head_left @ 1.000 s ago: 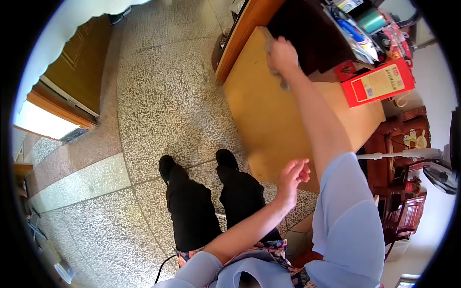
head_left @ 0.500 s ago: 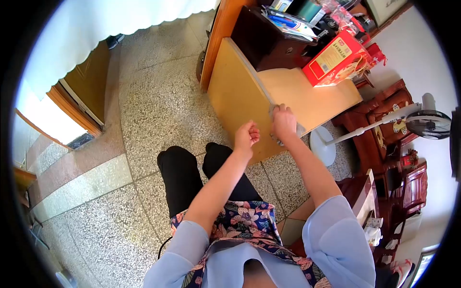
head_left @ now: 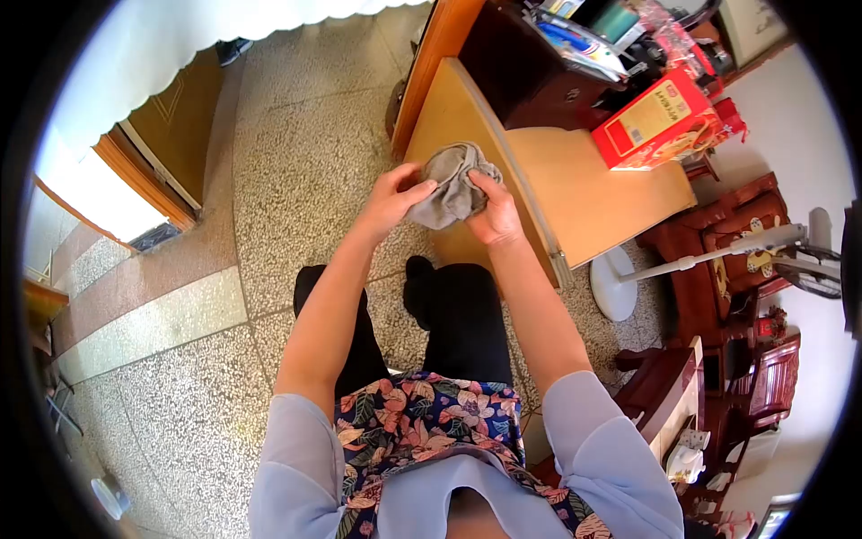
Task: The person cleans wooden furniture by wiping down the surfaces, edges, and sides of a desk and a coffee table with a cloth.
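Note:
A bunched grey cloth (head_left: 446, 190) is held up between my two hands, in front of the wooden cabinet. My left hand (head_left: 392, 199) grips its left side, thumb on top. On the cloth's right side my right hand (head_left: 496, 212) is closed, its thumb pressed into the folds. The light wooden cabinet (head_left: 593, 193) stands just beyond, its top edge close to my right hand. Fingers behind the cloth are partly hidden.
A dark wooden box (head_left: 539, 81) and a red gift box (head_left: 660, 121) stand on the cabinet. A white standing fan (head_left: 615, 286) is to the right, near carved wooden chairs (head_left: 745, 234). Speckled floor tiles (head_left: 305, 171) lie to the left, by a white curtain (head_left: 171, 45).
My right hand has left the cabinet's edge, bringing the grey cloth leftward. My left hand has moved left and up and now holds the cloth too. My legs have shifted.

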{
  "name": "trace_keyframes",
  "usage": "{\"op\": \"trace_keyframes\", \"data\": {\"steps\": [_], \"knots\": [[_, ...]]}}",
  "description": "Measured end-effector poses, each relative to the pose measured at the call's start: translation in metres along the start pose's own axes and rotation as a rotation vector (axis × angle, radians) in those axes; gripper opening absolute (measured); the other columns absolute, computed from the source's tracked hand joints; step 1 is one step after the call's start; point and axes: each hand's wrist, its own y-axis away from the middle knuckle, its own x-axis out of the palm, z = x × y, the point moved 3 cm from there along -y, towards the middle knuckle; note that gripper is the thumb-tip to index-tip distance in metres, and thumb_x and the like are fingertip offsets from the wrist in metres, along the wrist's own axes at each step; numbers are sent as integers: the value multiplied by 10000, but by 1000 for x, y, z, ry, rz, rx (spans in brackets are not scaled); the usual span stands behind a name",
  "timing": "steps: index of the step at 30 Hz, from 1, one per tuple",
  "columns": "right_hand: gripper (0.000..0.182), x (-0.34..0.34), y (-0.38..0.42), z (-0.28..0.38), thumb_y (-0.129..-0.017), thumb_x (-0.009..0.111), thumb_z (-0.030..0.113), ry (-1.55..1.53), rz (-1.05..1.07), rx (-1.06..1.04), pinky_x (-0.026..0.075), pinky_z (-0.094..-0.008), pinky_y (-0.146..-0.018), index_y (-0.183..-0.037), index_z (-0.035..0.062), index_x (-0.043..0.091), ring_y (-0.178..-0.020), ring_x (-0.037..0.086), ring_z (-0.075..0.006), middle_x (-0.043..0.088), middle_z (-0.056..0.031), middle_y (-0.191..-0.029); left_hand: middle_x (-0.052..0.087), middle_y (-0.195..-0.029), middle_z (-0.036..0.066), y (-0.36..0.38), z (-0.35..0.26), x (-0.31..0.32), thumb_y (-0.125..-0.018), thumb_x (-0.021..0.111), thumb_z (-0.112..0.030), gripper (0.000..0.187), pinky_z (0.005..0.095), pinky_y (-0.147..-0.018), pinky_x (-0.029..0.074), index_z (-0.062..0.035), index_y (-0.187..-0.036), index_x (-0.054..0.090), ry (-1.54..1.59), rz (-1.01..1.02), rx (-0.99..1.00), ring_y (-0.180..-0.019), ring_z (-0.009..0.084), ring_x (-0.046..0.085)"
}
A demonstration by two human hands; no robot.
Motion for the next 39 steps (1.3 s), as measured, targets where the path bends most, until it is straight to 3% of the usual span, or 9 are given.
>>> {"op": "trace_keyframes", "data": {"steps": [4, 12, 19, 22, 26, 29, 31, 35, 39], "knots": [[308, -14, -29, -37, -836, 543, 114, -217, -74, 43, 417, -418, -955, -1128, 22, 565, -1072, 545, -274, 603, -109, -1118, 529, -706, -38, -9, -3, -23, -779, 693, -106, 130, 232, -608, 391, -25, -849, 620, -260, -85, 31, -656, 72, 473], [419, -33, -64, -53, -820, 663, 187, -118, -119, 88, 453, -425, -909, -1170, -2, 530, -1065, 554, -265, 594, -120, -1141, 608, -795, 17, -39, 16, -48, -765, 651, -66, 124, 258, -689, 426, -18, -877, 628, -128, -262, -172, -733, 125, 549], [403, -51, -59, -59, -774, 714, 210, 877, -207, 152, 488, -323, -743, -1095, 3, 585, -912, 590, -192, 617, -109, -1040, 625, -845, 59, -42, 10, -63, -791, 613, -58, 116, 295, -738, 460, 1, -891, 608, 56, -452, -180, -787, 183, 583], [358, -45, -54, -54, -793, 682, 199, 1059, -263, 127, 484, -321, -698, -1084, 10, 592, -903, 584, -178, 612, -108, -1037, 618, -805, 48, -37, 13, -60, -801, 624, -60, 83, 288, -641, 467, 0, -856, 610, -285, -454, -91, -693, 170, 572], [357, -64, -62, -75, -827, 644, 240, 467, -492, 58, 488, -336, -701, -1067, -17, 588, -874, 597, -190, 624, -107, -999, 627, -749, 69, -32, 7, -42, -765, 647, -76, 115, 287, -592, 451, 14, -832, 623, -974, -321, 241, -660, 172, 582], [352, -54, -59, -77, -845, 615, 259, 134, -626, 107, 490, -331, -704, -1039, -33, 589, -840, 606, -194, 633, -95, -960, 640, -766, 86, -33, 24, -41, -817, 634, -186, 197, 287, -592, 468, 8, -848, 630, -966, -167, 80, -670, 206, 602], [349, -51, -60, -82, -854, 599, 265, -70, -563, 153, 490, -325, -707, -1023, -40, 588, -824, 610, -190, 637, -87, -940, 626, -770, 85, -33, 25, -35, -859, 591, -270, 271, 304, -619, 491, -1, -883, 612, -532, -136, -292, -645, 204, 593], [295, -39, -53, -75, -829, 603, 219, 228, -520, 58, 486, -310, -715, -978, -36, 603, -793, 604, -189, 634, -89, -917, 629, -830, 102, -39, 43, -38, -909, 494, -384, 395, 343, -671, 520, -6, -979, 585, -166, -216, -580, -704, 205, 612], [285, -48, -54, -80, -801, 585, 168, 711, -445, -24, 483, -329, -707, -979, -54, 607, -830, 589, -229, 587, -143, -992, 628, -924, 91, -47, 61, -28, -909, 495, -291, 316, 339, -714, 503, -9, -1030, 573, 3, -238, -574, -811, 203, 607]]}}
